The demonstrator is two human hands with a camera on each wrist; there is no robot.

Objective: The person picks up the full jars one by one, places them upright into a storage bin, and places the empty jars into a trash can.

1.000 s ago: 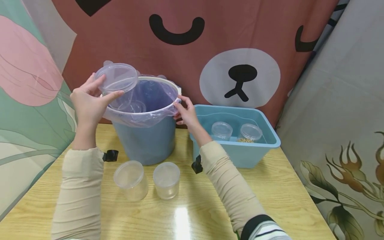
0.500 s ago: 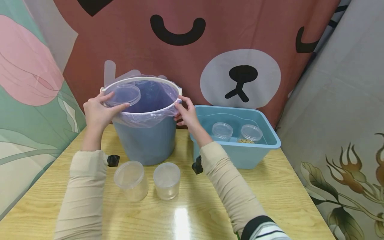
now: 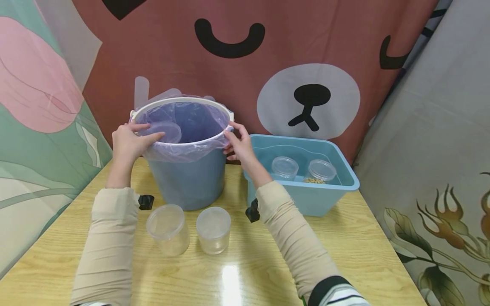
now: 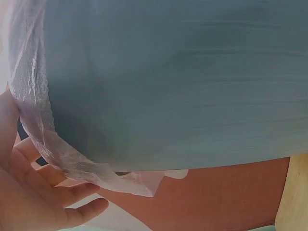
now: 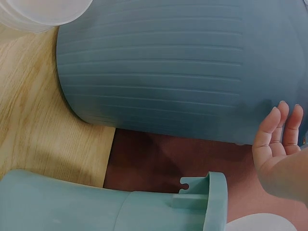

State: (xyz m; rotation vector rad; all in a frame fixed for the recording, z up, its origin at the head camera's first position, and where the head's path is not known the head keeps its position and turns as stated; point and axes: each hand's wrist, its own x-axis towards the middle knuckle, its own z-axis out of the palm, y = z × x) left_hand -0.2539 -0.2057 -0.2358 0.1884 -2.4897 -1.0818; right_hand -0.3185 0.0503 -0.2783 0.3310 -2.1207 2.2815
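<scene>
A blue trash can (image 3: 187,182) with a white rim and a thin purple liner (image 3: 183,154) stands on the table. My left hand (image 3: 128,142) is at its left rim, thumb and forefinger reaching over the edge. Just inside, beyond those fingertips, is a clear plastic container (image 3: 170,131), its round lid showing and its lower part hidden. In the left wrist view the other fingers are loosely spread beside the liner. My right hand (image 3: 240,144) holds the right rim and liner between thumb and forefinger, its remaining fingers loosely bent.
Two clear lidded jars, a left one (image 3: 168,229) and a right one (image 3: 213,231), stand on the wooden table (image 3: 183,280) before the can. A light-blue bin (image 3: 294,197) at right holds two more jars, one (image 3: 320,171) with yellowish pieces. Behind hangs a bear-print curtain (image 3: 160,46).
My left hand has come down and right to the rim, and the clear container has gone from above the can down into it, away from the fingers. The right hand stays put.
</scene>
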